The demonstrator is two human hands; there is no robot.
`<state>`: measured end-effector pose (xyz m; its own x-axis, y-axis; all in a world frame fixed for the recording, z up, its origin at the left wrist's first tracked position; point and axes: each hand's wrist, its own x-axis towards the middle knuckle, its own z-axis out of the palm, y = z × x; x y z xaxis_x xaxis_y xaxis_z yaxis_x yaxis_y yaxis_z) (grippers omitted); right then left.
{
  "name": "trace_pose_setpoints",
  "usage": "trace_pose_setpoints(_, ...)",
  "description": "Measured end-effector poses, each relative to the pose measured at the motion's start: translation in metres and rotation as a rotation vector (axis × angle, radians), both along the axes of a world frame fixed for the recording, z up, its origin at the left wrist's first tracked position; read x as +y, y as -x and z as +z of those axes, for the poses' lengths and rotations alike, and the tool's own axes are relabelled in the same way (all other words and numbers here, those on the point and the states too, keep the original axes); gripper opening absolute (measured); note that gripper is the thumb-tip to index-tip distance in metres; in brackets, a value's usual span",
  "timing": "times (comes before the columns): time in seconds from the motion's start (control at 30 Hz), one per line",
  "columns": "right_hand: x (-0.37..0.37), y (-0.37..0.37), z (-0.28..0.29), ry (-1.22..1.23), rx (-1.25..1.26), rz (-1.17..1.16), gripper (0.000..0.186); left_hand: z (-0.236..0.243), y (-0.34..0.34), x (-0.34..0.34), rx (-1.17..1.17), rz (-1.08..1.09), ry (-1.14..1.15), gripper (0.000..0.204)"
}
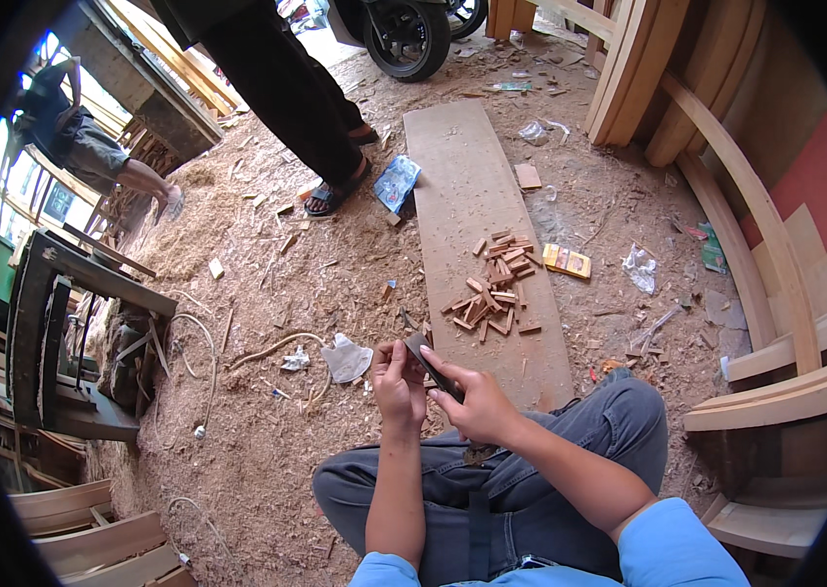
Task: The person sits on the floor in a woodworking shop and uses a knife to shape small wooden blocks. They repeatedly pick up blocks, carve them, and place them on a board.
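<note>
Left hand [400, 389] and right hand [480, 403] pinch a dark strip [438, 376] in their fingers by the left edge of the board [462, 176]. Blocks [503, 296] heap on its nearer half, yellow packet [567, 261] just off its right edge.

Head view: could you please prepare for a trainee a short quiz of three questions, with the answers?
1. True or false: the wood pieces stand in one neat row.
2. In the picture, where is the yellow packet? A: at the left edge of the board. B: at its right edge. C: at its far end.
3. Fill in "pale" or "dark": the right hand holds a ___ bar.
Key: 1 false, they lie in a heap; 2 B; 3 dark.
</note>
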<state>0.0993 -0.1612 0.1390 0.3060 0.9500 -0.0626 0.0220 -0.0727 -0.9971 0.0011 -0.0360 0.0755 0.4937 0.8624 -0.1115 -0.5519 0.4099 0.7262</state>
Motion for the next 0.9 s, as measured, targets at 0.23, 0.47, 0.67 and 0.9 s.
trace_pose_setpoints(0.23,0.003,-0.005,-0.022,0.014,0.146,0.008,0.064,-0.005,-0.006,0.000,0.179,0.109,-0.129,0.007)
trace_pose_setpoints(0.47,0.022,-0.009,-0.027,0.007,0.256,-0.266,0.062,-0.019,-0.017,0.003,0.424,0.146,-0.274,0.009)
trace_pose_setpoints(0.67,0.015,-0.081,0.005,-0.059,0.347,-0.715,0.062,-0.022,-0.006,-0.010,0.348,0.122,-0.162,0.010)
trace_pose_setpoints(0.9,0.014,-0.015,-0.034,-0.137,0.419,-0.138,0.067,-0.014,-0.006,0.005,0.291,0.199,-0.040,0.011)
